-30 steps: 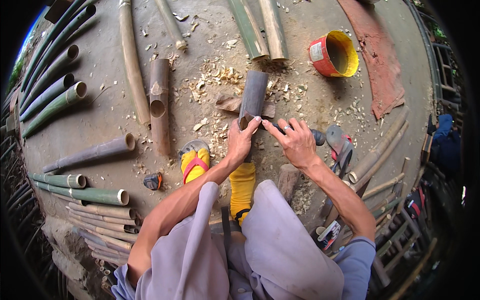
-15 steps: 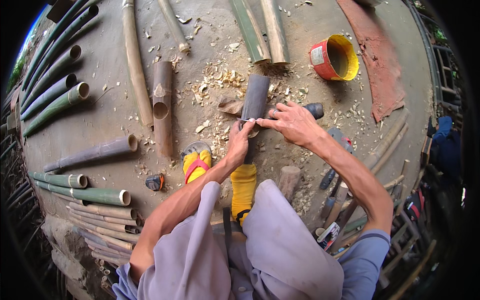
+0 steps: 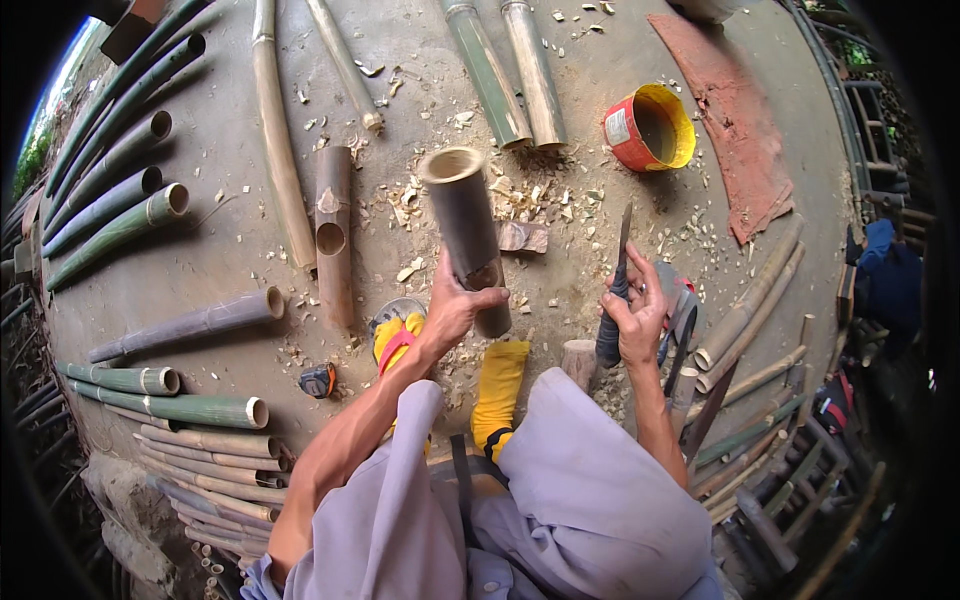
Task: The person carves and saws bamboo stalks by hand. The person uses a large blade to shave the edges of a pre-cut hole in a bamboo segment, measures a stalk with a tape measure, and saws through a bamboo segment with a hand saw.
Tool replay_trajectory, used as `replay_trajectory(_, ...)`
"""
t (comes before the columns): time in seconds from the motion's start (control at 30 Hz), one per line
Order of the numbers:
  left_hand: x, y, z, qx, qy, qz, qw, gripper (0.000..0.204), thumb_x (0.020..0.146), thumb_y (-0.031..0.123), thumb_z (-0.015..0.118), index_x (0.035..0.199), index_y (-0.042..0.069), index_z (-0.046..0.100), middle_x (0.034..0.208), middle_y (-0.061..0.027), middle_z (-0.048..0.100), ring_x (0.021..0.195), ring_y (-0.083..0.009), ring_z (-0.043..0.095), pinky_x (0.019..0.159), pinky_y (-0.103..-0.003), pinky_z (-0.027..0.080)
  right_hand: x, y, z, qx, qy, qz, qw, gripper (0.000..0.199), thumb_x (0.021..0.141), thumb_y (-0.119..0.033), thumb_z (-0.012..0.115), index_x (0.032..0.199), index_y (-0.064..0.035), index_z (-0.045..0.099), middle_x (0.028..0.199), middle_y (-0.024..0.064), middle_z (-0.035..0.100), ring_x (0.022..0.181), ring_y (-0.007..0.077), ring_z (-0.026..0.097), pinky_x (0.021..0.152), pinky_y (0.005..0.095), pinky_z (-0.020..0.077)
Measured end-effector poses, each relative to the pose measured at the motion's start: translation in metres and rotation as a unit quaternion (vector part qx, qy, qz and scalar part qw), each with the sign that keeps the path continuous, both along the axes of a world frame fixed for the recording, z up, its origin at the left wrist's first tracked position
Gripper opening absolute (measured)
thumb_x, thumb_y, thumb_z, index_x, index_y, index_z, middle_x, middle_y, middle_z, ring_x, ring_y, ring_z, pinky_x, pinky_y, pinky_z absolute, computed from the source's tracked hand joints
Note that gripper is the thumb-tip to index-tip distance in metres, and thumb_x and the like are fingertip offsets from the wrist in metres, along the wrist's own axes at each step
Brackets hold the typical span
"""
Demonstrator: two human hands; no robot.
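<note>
My left hand [image 3: 460,308] grips a dark bamboo tube [image 3: 462,220] near its lower end. The tube is raised and slightly tilted, its pale-rimmed hollow end facing up. Some of its lower part is hidden behind my fingers and thumb. To the right, my right hand [image 3: 642,312] is closed around the dark handle of a knife [image 3: 608,340], with the narrow blade pointing up and away from me. Knife and tube are apart. A small flat wood block [image 3: 522,237] lies on the ground just right of the tube.
Pale shavings [image 3: 410,205] litter the ground. A red and yellow bucket [image 3: 622,135] lies tipped at the far right, near a reddish sheet [image 3: 740,140]. Notched bamboo [image 3: 333,275] lies left; more poles [image 3: 200,320] line both sides. A tape measure [image 3: 318,380] sits by my yellow-socked foot.
My left hand has lifted the bamboo tube off the ground and tipped its far end up. My right hand has drawn back to the right with the knife, its blade now upright.
</note>
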State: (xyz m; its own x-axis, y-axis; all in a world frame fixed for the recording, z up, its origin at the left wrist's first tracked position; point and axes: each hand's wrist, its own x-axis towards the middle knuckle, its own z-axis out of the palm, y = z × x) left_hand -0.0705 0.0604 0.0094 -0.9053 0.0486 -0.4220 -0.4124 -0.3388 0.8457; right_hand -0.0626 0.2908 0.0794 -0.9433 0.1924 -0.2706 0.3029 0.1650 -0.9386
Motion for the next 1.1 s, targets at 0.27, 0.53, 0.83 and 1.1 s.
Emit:
replay_trajectory(0.27,0.013,-0.092,0.044,0.536,-0.127,-0.018,0.834,0.100,0.071,0.057,0.070,0.147,0.016,0.018,0.147,-0.0171,0.026,0.130,-0.0469,0.029,0.099,-0.069,0.030,0.022,-0.007,-0.024,-0.035,-0.005,-0.042,0.998,0.065,0.071,-0.001,0.058,0.134,-0.0007,0.043,0.089,0.0075,0.055,0.066,0.0092,0.055,0.058,0.0219,0.0469)
replay_trajectory(0.53,0.014,-0.009,-0.030,-0.029,-0.052,-0.161,0.985,0.086,0.070,0.035,0.075,0.135,-0.001,0.033,0.121,-0.0179,0.049,0.108,-0.0255,0.052,0.091,-0.035,0.044,0.034,-0.035,-0.041,-0.208,0.009,-0.092,0.974,0.032,0.086,-0.008,0.056,0.112,0.0004,0.039,0.082,0.0133,0.058,0.060,0.0150,0.059,0.052,0.0280,0.0527)
replay_trajectory(0.83,0.042,-0.002,-0.057,-0.394,0.027,-0.172,0.903,0.079,0.067,0.035,0.074,0.127,-0.002,0.040,0.116,-0.0248,0.051,0.109,-0.0363,0.049,0.094,-0.042,0.039,0.047,-0.058,-0.034,-0.367,-0.234,-0.040,0.900,0.023,0.089,-0.012,0.051,0.107,-0.0007,0.041,0.073,0.0135,0.059,0.055,0.0220,0.062,0.049,0.0339,0.0556)
replay_trajectory(1.1,0.045,0.005,-0.072,-0.240,-0.016,-0.152,0.959,0.084,0.072,0.039,0.068,0.134,-0.004,0.032,0.118,-0.0248,0.048,0.114,-0.0360,0.044,0.099,-0.040,0.035,0.040,-0.049,-0.034,-0.371,-0.374,0.027,0.850,0.019,0.089,-0.013,0.050,0.105,-0.0050,0.043,0.070,0.0090,0.057,0.051,0.0178,0.059,0.045,0.0317,0.0532)
